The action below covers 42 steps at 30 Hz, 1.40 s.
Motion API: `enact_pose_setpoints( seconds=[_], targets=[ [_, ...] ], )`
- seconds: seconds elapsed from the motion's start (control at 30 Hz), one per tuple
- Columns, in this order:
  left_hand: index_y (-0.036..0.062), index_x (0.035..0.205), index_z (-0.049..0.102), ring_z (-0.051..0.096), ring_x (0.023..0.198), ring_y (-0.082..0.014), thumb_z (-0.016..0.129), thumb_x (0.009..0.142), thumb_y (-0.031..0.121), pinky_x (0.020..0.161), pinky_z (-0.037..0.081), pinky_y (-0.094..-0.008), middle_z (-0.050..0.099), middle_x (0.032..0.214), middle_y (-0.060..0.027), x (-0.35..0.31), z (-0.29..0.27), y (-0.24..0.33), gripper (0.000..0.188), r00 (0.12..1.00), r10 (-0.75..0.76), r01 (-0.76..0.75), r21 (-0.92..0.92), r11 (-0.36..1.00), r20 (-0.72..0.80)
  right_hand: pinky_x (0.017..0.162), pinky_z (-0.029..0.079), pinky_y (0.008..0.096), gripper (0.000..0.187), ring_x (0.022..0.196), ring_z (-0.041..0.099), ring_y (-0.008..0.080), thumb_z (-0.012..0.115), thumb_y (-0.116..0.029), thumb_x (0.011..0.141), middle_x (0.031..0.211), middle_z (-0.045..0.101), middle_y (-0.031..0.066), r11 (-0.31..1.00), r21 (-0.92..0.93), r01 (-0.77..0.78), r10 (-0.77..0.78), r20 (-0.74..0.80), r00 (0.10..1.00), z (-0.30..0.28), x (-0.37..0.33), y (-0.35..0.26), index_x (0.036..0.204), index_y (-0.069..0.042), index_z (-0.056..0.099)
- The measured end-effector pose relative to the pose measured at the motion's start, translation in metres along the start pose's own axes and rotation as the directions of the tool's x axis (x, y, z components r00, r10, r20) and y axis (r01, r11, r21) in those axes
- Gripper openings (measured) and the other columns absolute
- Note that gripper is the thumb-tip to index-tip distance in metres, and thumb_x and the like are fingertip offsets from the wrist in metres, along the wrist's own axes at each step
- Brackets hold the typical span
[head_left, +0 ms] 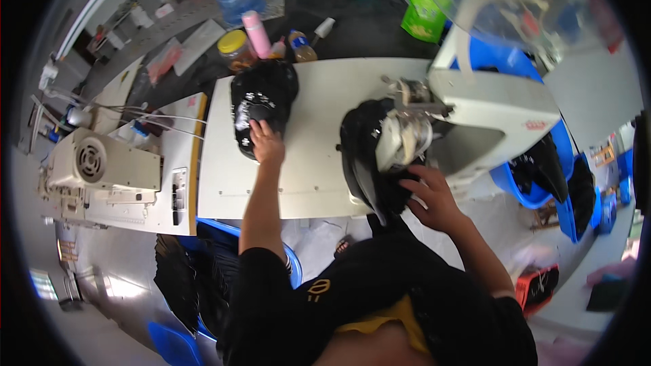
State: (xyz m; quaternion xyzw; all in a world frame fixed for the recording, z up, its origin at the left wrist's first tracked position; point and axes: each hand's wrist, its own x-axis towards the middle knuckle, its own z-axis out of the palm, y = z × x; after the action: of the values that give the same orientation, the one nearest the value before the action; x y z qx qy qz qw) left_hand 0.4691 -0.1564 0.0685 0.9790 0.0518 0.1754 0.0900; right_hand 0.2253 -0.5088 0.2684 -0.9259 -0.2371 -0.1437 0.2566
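My left hand (268, 145) lies with its fingers stretched out on a stack of shiny black material (266, 87), on the left part of the white machine table (319, 105). My right hand (434, 199) is at the near edge of a black piece (361, 132) under the head of a white sewing machine (498, 98). The right fingers are apart and touch that edge; their tips partly hide against the dark material. Metal parts and a pale round part of the machine head (403, 139) cover the middle of the piece.
Behind the table stand a yellow-lidded jar (233, 46), a pink bottle (256, 34), a small drink bottle (301, 46) and a green pouch (423, 17). Another sewing machine (102, 163) is at left. Blue tubs (536, 179) with black material flank the table.
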Motion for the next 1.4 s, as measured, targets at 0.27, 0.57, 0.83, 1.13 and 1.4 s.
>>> enact_pose_setpoints(
  seconds=[0.27,0.57,0.83,1.13,1.4],
  targets=[
    [0.0034,0.089,0.059,0.057,0.089,-0.0288,0.068,0.072,0.012,0.074,0.048,-0.0405,0.059,0.094,-0.0113,-0.025,-0.154,0.071,0.022,0.840,0.455,-0.538,-0.350,0.767,-0.295,0.086,0.042,0.0438,0.050,0.106,0.048,0.0341,0.076,-0.020,0.062,0.116,0.051,0.0135,0.991,0.032,0.131,-0.131,0.009,0.991,-0.003,-0.016,0.015,0.106,-0.009,0.055],
    [0.0155,0.097,0.063,0.048,0.111,-0.0256,0.069,0.066,0.016,0.088,0.041,-0.0374,0.053,0.115,-0.0041,-0.118,-0.196,0.147,0.031,0.315,0.923,-0.787,-0.604,0.124,-0.222,0.084,0.037,0.0443,0.040,0.105,0.047,0.0299,0.077,-0.021,0.054,0.102,0.049,0.0085,0.972,-0.146,0.184,-0.200,-0.102,0.974,0.026,-0.026,0.016,0.085,-0.013,0.053],
    [0.0127,0.092,0.062,0.052,0.096,-0.0247,0.076,0.060,0.017,0.081,0.041,-0.0372,0.054,0.097,-0.0029,-0.110,-0.215,0.155,0.036,0.349,0.904,-0.773,-0.621,0.130,-0.246,0.082,0.035,0.0412,0.033,0.095,0.052,0.0243,0.075,-0.014,0.054,0.094,0.052,0.0053,0.965,-0.048,0.259,-0.260,-0.007,0.966,-0.008,-0.006,0.011,0.077,-0.011,0.051],
    [0.0056,0.095,0.057,0.055,0.079,-0.0214,0.074,0.072,0.014,0.073,0.042,-0.0318,0.059,0.085,-0.0057,-0.087,-0.269,0.177,0.030,0.473,0.776,-0.612,-0.789,-0.052,-0.417,0.079,0.035,0.0359,0.026,0.075,0.053,0.0221,0.072,-0.009,0.066,0.078,0.055,0.0030,0.852,0.500,0.153,-0.118,-0.102,0.988,-0.060,0.040,-0.006,0.085,-0.008,0.053],
    [0.0026,0.088,0.051,0.044,0.069,-0.0040,0.059,0.087,0.009,0.065,0.038,-0.0180,0.051,0.077,0.0025,-0.076,-0.271,0.176,0.011,0.739,0.673,0.024,-0.997,-0.072,-0.030,0.066,0.039,0.0236,0.018,0.074,0.046,0.0081,0.069,-0.010,0.078,0.076,0.050,-0.0010,0.726,0.686,-0.044,-0.002,0.066,0.998,-0.067,0.053,0.026,0.081,-0.004,0.052]
  ],
)
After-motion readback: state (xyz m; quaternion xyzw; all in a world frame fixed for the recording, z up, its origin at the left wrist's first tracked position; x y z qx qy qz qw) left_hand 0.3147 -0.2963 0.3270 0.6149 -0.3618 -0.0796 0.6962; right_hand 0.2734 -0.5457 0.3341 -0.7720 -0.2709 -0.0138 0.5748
